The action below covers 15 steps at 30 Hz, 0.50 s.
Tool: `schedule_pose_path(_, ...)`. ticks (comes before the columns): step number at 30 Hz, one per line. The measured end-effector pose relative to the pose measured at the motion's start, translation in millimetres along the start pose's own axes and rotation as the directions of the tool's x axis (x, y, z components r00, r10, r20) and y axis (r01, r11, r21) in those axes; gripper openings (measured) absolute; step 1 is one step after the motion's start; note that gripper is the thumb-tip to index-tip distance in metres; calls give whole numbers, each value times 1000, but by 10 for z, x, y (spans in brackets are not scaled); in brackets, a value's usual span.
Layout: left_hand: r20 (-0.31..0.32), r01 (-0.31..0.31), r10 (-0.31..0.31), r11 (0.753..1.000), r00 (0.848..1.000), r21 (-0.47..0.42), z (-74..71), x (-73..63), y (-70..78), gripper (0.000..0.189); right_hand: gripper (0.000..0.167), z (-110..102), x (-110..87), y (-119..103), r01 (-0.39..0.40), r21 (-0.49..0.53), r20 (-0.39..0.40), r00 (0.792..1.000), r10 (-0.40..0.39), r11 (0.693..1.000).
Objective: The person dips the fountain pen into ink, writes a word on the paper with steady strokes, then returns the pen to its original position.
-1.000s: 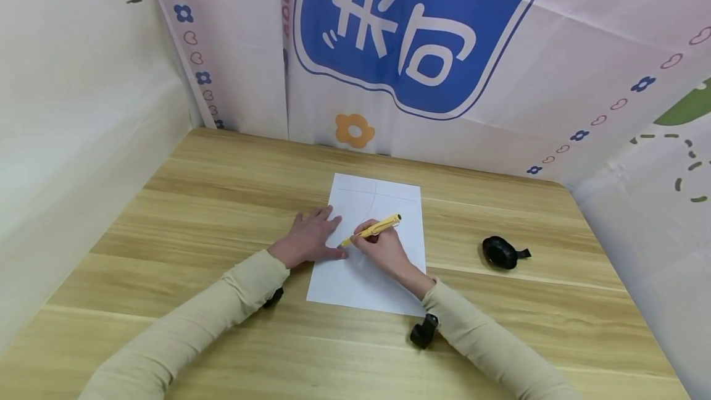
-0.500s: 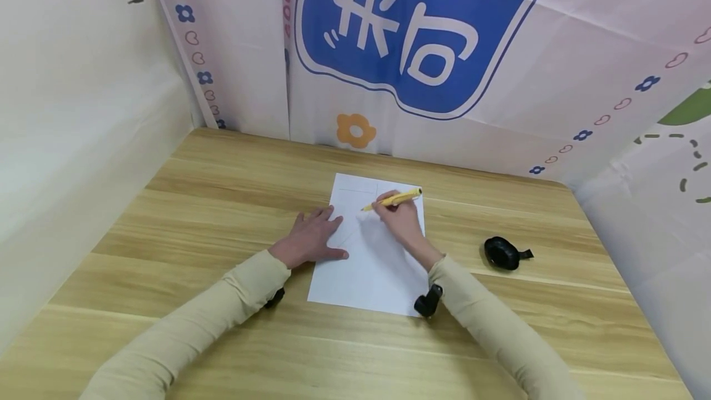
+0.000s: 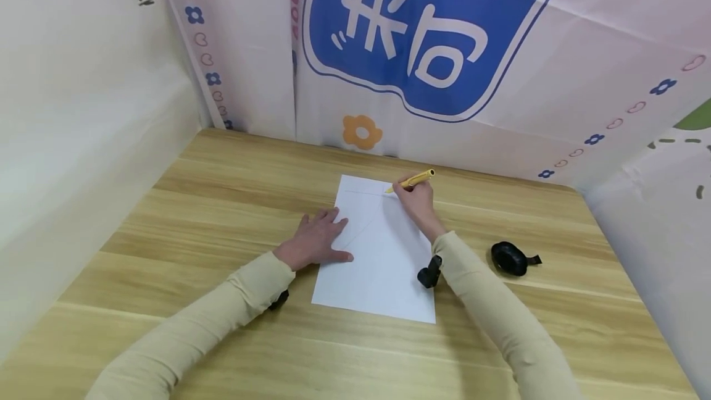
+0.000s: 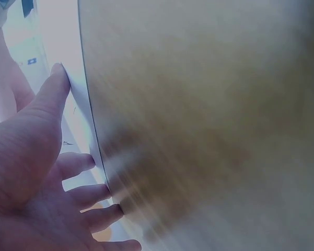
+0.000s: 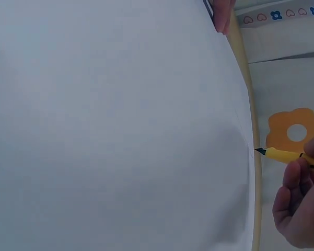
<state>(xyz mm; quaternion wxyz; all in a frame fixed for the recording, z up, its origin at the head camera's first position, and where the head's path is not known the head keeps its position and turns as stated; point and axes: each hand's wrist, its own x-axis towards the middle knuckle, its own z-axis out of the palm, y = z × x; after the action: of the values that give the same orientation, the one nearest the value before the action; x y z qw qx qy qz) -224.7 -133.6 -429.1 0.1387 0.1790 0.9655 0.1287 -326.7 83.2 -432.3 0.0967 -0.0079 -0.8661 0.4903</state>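
A white sheet of paper (image 3: 372,276) lies on the wooden table. Thin lines mark it: one across near the top, a line crossing it, and a slanting stroke beside the left thumb. My left hand (image 3: 313,244) rests with spread fingers on the sheet's left edge; the left wrist view shows this hand (image 4: 26,162) with its thumb apart from the fingers. Near the top of the sheet, my right hand (image 3: 419,204) pinches a yellow fountain pen (image 3: 418,178), its tip close to the crossing lines. The pen's dark nib (image 5: 260,150) shows in the right wrist view.
On the table (image 3: 222,215), right of the paper, lies a small black round object with a short tab (image 3: 509,258). Black wrist cameras (image 3: 429,273) hang under both sleeves. A printed cloth backdrop (image 3: 250,79) rises behind the table's far edge.
My right hand has carried the pen from beside the left thumb up to the sheet's top, uncovering the slanting stroke. The left hand stays in place; the head view has shifted slightly.
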Motion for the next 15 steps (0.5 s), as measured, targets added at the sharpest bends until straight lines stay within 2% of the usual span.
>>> schedule_pose_path(7,-5,-3,3,1000,1000,12,3,5,7,82,15,7,-37,40,-29,9,46,999,29,1000)
schedule_pose_path(15,2,0,0,1000,1000,14,12,16,10,82,17,25,-39,84,-35,-2,50,998,35,999)
